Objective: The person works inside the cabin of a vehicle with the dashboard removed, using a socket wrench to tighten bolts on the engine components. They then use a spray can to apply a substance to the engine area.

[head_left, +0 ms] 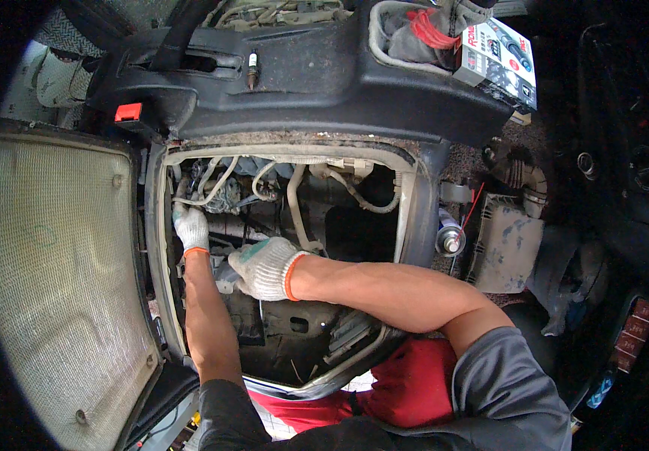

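Note:
Both my hands wear white knit gloves with orange cuffs and are inside a rectangular opening over an engine compartment. My left hand (191, 228) reaches down at the left side, by the pale hoses (223, 180) and a metal engine part (223, 197). Its fingertips are lost among these parts, so its grip does not show. Near the middle of the opening, my right hand (268, 269) is closed, fingers curled and the back of the glove up. What it grips is hidden beneath it. A thicker beige hose (296, 207) runs down beyond the right hand.
A raised hatch panel with silvery quilted lining (61, 278) stands at left. On the black console lie a small dark bottle (253, 69) and a box (497, 60) beside red-and-grey gloves (431, 30). A spray can (450, 239) and grey housing (508, 244) sit at right.

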{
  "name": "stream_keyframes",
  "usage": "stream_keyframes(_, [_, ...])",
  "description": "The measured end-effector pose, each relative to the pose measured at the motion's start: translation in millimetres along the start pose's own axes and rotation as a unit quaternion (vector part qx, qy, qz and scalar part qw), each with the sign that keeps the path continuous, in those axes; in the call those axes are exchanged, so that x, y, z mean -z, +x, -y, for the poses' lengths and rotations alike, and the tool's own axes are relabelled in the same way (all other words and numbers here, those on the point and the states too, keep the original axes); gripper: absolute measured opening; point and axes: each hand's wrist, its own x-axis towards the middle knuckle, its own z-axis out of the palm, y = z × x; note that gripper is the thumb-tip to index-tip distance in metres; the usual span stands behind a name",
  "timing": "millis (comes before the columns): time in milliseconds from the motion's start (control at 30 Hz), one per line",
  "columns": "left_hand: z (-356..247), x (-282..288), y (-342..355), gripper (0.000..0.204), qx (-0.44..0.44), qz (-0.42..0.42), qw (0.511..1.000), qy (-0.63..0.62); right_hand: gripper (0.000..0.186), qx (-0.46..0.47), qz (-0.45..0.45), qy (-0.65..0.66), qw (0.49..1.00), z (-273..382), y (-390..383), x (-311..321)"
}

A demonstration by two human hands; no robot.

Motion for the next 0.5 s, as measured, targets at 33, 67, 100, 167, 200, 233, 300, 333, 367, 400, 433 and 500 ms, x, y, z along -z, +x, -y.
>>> stream_keyframes(33, [3,-4,1,0.051,-0.009,0.011,1.0,-0.005,0.033,-0.007,0.005,-0.001,1.0,-1,-1,1])
stream_keyframes(67, [5,-8,0,0.052,-0.018,0.021,1.0,-0.01,0.034,-0.008,-0.001,-0.002,1.0,-3,0,0])
stream_keyframes(100, [7,-4,0,0.052,-0.028,0.027,0.999,-0.012,0.034,-0.004,-0.006,-0.002,1.0,-4,1,-2])
stream_keyframes(167, [10,4,4,0.051,0.011,0.019,0.996,-0.086,0.035,0.002,-0.006,0.0,1.0,-2,2,-7])
stream_keyframes(200, [8,4,6,0.05,0.03,0.015,0.992,-0.125,0.035,0.001,-0.001,0.001,1.0,-2,2,-6])
stream_keyframes(233, [8,4,2,0.048,0.003,0.002,0.997,-0.071,0.035,0.002,0.004,0.001,1.0,-1,3,-5])
stream_keyframes(300, [-6,3,-10,0.049,-0.034,0.028,0.987,0.154,0.036,-0.003,0.008,-0.012,1.0,-4,2,-4])
stream_keyframes(333, [-20,-5,-17,0.05,-0.054,0.047,0.962,0.262,0.037,-0.011,0.007,-0.018,1.0,-9,-1,-2])
stream_keyframes(367, [-33,-11,-25,0.059,-0.025,0.011,0.926,0.378,0.037,-0.013,-0.009,-0.02,1.0,-12,-2,-2])
stream_keyframes(400, [-32,2,-27,0.061,-0.041,0.008,0.928,0.371,0.038,0.0,-0.019,-0.02,1.0,-10,0,-5])
stream_keyframes(433, [-26,16,-28,0.062,-0.056,0.002,0.929,0.365,0.038,0.017,-0.027,-0.019,0.999,-5,2,-6])
stream_keyframes(500, [-45,-1,-41,0.064,-0.04,0.019,0.936,0.349,0.039,0.003,-0.016,-0.03,0.999,-11,0,-5])
